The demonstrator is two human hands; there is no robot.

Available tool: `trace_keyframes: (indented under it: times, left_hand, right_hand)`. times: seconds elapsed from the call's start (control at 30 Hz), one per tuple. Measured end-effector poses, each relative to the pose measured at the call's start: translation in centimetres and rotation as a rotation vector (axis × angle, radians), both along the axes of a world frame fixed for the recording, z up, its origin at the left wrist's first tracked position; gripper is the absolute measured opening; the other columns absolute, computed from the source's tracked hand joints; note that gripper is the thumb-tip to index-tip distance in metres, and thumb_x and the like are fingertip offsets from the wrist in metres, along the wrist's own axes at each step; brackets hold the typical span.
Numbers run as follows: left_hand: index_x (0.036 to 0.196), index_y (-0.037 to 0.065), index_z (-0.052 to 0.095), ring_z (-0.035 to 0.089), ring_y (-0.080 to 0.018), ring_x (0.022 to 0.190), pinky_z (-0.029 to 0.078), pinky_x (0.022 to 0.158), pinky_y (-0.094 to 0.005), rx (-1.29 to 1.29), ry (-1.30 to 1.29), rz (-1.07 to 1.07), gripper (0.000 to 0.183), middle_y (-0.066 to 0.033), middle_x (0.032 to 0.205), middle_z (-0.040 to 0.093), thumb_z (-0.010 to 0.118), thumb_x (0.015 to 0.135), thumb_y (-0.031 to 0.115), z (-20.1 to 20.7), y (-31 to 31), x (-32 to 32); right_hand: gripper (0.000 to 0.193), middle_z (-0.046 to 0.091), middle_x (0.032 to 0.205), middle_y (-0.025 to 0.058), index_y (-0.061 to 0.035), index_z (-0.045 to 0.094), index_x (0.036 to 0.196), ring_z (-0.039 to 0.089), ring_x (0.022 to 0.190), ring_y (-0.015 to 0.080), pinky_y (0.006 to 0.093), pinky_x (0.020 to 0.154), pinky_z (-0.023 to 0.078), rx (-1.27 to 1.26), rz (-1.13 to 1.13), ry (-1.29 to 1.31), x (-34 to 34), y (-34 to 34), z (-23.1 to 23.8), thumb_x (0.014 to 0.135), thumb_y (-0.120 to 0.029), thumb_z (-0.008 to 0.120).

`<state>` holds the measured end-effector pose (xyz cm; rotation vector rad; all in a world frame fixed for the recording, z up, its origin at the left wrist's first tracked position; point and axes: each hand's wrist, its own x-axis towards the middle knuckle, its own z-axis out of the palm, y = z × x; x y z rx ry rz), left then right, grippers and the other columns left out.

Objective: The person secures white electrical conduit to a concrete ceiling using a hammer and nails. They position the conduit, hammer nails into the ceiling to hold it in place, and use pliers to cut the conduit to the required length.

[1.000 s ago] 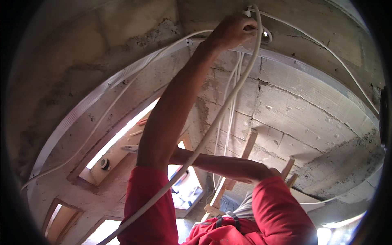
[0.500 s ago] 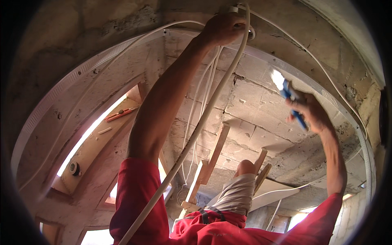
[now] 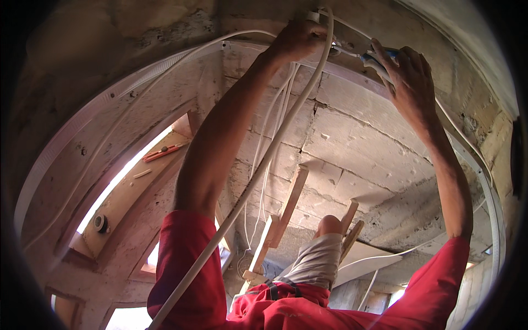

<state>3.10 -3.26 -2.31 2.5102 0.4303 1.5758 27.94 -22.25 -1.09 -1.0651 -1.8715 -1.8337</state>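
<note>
At the top centre my left hand [image 3: 300, 41] is closed against the concrete surface, beside a small white cylindrical piece [image 3: 313, 15] and a small shiny fitting [image 3: 334, 48]. What its fingers grip is hidden. My right hand [image 3: 413, 77] is wrapped round blue-handled pliers [image 3: 378, 67] to the right of it. The pliers' end points left toward the fitting, and a thin light-coloured strand shows between them; I cannot tell whether the jaws grip it. A thick white cable [image 3: 264, 159] runs up past my left fingers.
A curved metal profile [image 3: 473, 148] arcs across the wall. Thin white cables [image 3: 283, 104] hang behind my left arm. On a window ledge at left lie a red-orange tool [image 3: 162, 153] and a roll [image 3: 100, 223]. Wooden posts [image 3: 291, 201] rise near my knee.
My right hand has moved up and left with the pliers, from the lower right to beside the fitting. My left hand stays nearly where it was.
</note>
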Motion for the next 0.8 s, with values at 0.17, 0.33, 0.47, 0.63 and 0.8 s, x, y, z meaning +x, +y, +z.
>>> trace_keyframes:
  times: [0.17, 0.33, 0.47, 0.63, 0.8]
  left_hand:
    - [0.116, 0.012, 0.078, 0.076, -0.0242, 0.088, 0.058, 0.084, -0.0391, -0.058, 0.054, 0.103, 0.03, -0.0122, 0.108, 0.079, 0.07, 0.093, 0.03, 0.4, -2.2, -0.1]
    - [0.116, 0.01, 0.077, 0.076, -0.0252, 0.095, 0.059, 0.086, -0.0379, -0.131, 0.069, 0.111, 0.031, -0.014, 0.11, 0.078, 0.071, 0.093, 0.03, 0.6, -3.5, -0.5]
    - [0.117, 0.008, 0.076, 0.076, -0.0255, 0.099, 0.059, 0.088, -0.037, -0.029, 0.063, 0.031, 0.03, -0.015, 0.11, 0.078, 0.07, 0.094, 0.026, 0.2, -1.3, -0.9]
    - [0.118, 0.007, 0.075, 0.076, -0.025, 0.101, 0.059, 0.09, -0.0376, 0.001, 0.027, -0.034, 0.029, -0.0154, 0.11, 0.077, 0.069, 0.095, 0.023, -0.1, -0.2, -0.5]
    - [0.117, 0.008, 0.076, 0.075, -0.0258, 0.102, 0.058, 0.092, -0.0399, -0.01, 0.074, 0.086, 0.029, -0.0137, 0.11, 0.078, 0.068, 0.094, 0.025, 0.0, -0.9, -0.5]
  right_hand:
    - [0.073, 0.064, 0.103, 0.006, -0.022, 0.054, 0.15, 0.059, 0.098, 0.0209, 0.04, 0.09, 0.051, 0.021, 0.005, -0.018, 0.8, 0.9, 0.0, 0.084, -0.007, 0.08]
    - [0.068, 0.066, 0.098, 0.0046, -0.0203, 0.055, 0.148, 0.059, 0.091, 0.0191, 0.0374, 0.083, 0.052, -0.001, 0.012, -0.025, 1.1, 1.5, 0.1, 0.086, -0.005, 0.078]
    - [0.062, 0.067, 0.09, 0.0052, -0.0181, 0.058, 0.145, 0.06, 0.085, 0.0197, 0.0371, 0.082, 0.053, -0.032, 0.0, -0.018, 0.7, 1.3, 0.7, 0.087, -0.004, 0.076]
    - [0.049, 0.068, 0.079, 0.0081, -0.0125, 0.06, 0.141, 0.065, 0.074, 0.0224, 0.0365, 0.071, 0.056, -0.075, 0.014, -0.031, 1.3, 1.6, 0.9, 0.093, -0.01, 0.073]
    - [0.04, 0.059, 0.062, 0.0025, -0.007, 0.063, 0.132, 0.059, 0.054, 0.015, 0.0315, 0.049, 0.05, -0.806, 0.014, 0.762, -1.1, 0.4, 2.4, 0.098, -0.026, 0.071]
